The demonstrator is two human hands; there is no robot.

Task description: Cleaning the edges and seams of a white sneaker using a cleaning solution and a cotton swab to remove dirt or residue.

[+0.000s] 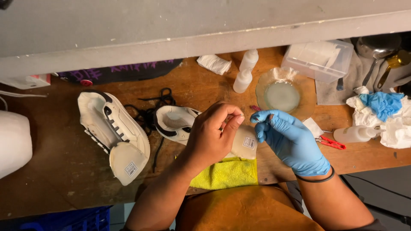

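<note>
My bare left hand (pixel 212 136) hovers over a white and black sneaker (pixel 180 122) lying on the wooden table (pixel 51 171), with its fingertips pinched together near the shoe's tongue (pixel 247 143). What it pinches is too small to see. My right hand (pixel 291 141) wears a blue glove and is held beside the left, fingers curled, with a small pink thing (pixel 255 108) at its fingertips. A second sneaker (pixel 113 134) of the same kind lies to the left. A yellow cloth (pixel 227 173) sits under the near shoe.
A glass dish (pixel 282 94) holding cloudy liquid stands behind my hands, with two small white squeeze bottles (pixel 245 72) beside it. A clear plastic box (pixel 319 60), rags with a blue glove (pixel 383 105), another bottle (pixel 353 133) and red snips (pixel 330 142) crowd the right. Black laces (pixel 150 111) lie between the shoes.
</note>
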